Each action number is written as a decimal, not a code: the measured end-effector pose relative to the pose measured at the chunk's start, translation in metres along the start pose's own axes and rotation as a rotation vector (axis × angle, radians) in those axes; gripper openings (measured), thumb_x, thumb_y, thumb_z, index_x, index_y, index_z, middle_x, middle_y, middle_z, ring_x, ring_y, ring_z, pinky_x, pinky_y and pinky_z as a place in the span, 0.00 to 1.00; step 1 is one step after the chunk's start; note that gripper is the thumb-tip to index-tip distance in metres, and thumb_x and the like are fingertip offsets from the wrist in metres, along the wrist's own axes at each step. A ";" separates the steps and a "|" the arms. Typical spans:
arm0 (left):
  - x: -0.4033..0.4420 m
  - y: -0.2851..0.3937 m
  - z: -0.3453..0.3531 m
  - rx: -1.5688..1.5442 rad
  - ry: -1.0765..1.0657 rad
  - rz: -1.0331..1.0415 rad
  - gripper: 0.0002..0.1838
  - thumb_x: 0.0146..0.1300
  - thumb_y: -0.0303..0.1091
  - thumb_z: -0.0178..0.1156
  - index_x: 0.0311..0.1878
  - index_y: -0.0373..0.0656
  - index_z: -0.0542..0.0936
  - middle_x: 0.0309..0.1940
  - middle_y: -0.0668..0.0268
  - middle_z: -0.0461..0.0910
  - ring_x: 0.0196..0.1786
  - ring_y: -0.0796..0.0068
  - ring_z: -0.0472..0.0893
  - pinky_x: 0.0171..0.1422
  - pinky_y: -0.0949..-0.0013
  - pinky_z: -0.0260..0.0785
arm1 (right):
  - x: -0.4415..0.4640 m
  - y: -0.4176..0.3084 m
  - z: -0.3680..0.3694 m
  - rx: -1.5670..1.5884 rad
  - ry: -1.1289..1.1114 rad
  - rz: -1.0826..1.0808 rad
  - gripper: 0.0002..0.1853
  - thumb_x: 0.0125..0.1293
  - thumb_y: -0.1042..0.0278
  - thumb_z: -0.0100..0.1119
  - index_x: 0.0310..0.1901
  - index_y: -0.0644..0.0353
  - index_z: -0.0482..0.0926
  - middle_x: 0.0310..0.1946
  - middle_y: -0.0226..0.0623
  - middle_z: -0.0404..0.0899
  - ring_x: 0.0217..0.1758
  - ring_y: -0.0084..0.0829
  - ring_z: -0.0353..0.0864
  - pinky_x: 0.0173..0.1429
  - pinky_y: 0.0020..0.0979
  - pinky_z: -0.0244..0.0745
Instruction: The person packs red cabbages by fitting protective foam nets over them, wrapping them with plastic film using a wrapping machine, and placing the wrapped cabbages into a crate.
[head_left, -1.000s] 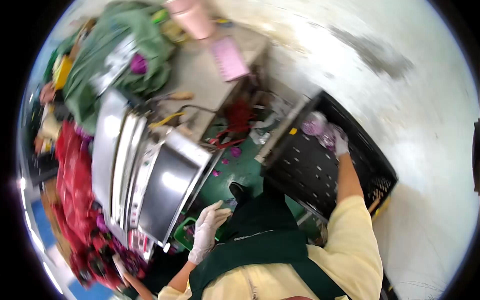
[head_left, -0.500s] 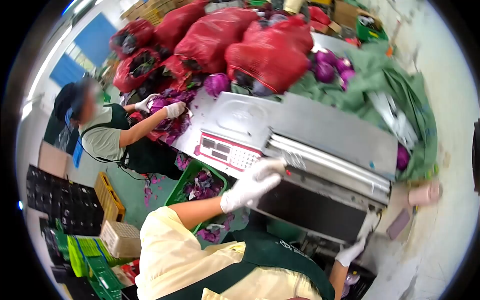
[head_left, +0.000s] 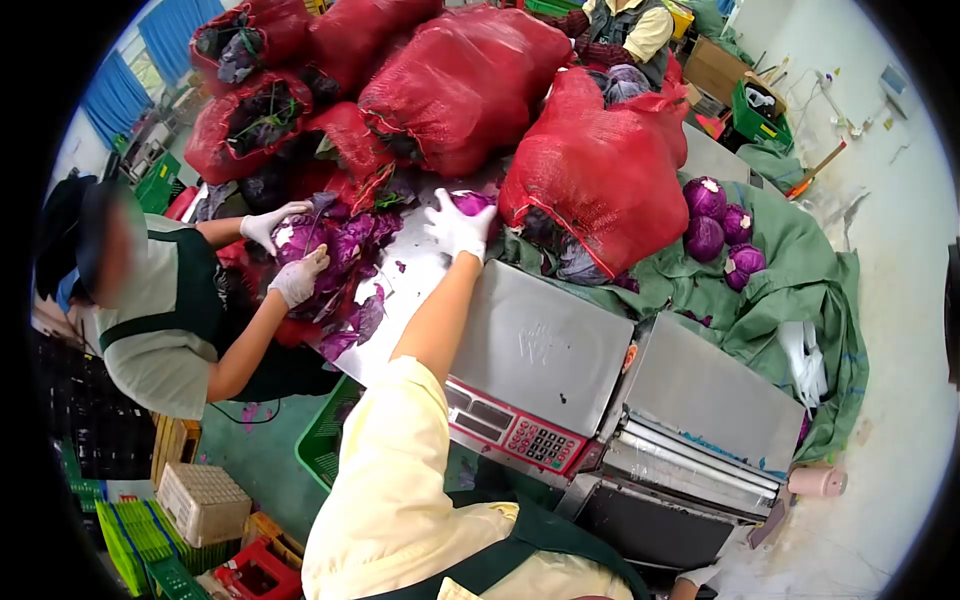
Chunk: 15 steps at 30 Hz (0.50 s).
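My left hand point(head_left: 460, 228), in a white glove, reaches over the table to a trimmed red cabbage point(head_left: 474, 204). Its fingers are spread at the near side of the cabbage and appear to touch it. Below my forearm is a scale with a bare metal plate point(head_left: 545, 345) and a red keypad panel point(head_left: 540, 442). To its right stands a wrapping machine with a metal top point(head_left: 715, 390) and a film roller point(head_left: 690, 465). My right hand point(head_left: 698, 576), also gloved, is low beside the machine's right corner, with its fingers mostly hidden.
On the left a co-worker's gloved hands point(head_left: 297, 278) hold a red cabbage among loose leaves. Large red mesh sacks point(head_left: 610, 160) line the back. Several trimmed cabbages point(head_left: 705, 238) lie on green cloth point(head_left: 780, 290). A green crate point(head_left: 318, 445) stands on the floor.
My left hand has moved from above the scale's keypad forward to the cabbage at the back. My right hand stays low at the right. The view has shifted.
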<state>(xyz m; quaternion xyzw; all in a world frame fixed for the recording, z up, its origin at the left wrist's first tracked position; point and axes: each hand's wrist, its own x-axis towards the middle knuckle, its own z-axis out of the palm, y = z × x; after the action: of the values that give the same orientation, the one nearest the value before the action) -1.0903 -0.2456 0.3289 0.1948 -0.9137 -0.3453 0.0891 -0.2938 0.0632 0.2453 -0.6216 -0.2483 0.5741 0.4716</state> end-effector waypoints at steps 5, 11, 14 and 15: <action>0.110 -0.074 0.022 -0.701 -0.343 -0.139 0.50 0.45 0.62 0.72 0.70 0.50 0.65 0.62 0.50 0.70 0.58 0.49 0.77 0.65 0.43 0.67 | 0.054 0.009 -0.044 -0.013 -0.020 0.015 0.44 0.64 0.29 0.45 0.70 0.58 0.63 0.70 0.42 0.64 0.70 0.43 0.64 0.74 0.39 0.56; 0.074 -0.097 -0.011 -1.442 -0.815 -0.718 0.45 0.52 0.69 0.62 0.70 0.57 0.63 0.70 0.58 0.62 0.69 0.48 0.65 0.69 0.34 0.57 | 0.029 0.018 -0.020 0.037 0.032 0.041 0.39 0.67 0.34 0.45 0.69 0.58 0.66 0.67 0.41 0.68 0.69 0.40 0.66 0.72 0.37 0.59; 0.003 -0.056 -0.090 -1.610 -1.125 -0.634 0.47 0.55 0.70 0.58 0.73 0.55 0.60 0.72 0.57 0.60 0.73 0.47 0.61 0.70 0.32 0.56 | 0.027 0.007 -0.026 0.035 -0.044 0.028 0.36 0.68 0.37 0.44 0.66 0.60 0.68 0.64 0.41 0.71 0.67 0.40 0.68 0.72 0.36 0.61; -0.009 -0.053 -0.098 -1.598 -1.135 -0.637 0.47 0.55 0.70 0.58 0.73 0.55 0.60 0.72 0.57 0.60 0.73 0.47 0.61 0.70 0.32 0.56 | 0.018 0.004 -0.018 0.072 -0.090 0.062 0.35 0.69 0.38 0.43 0.65 0.60 0.69 0.63 0.41 0.71 0.67 0.40 0.68 0.72 0.37 0.61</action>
<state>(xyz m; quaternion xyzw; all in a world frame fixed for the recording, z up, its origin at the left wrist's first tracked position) -1.0370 -0.3368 0.3668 0.1202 -0.2306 -0.9009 -0.3475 -0.2736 0.0708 0.2312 -0.5852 -0.2292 0.6244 0.4638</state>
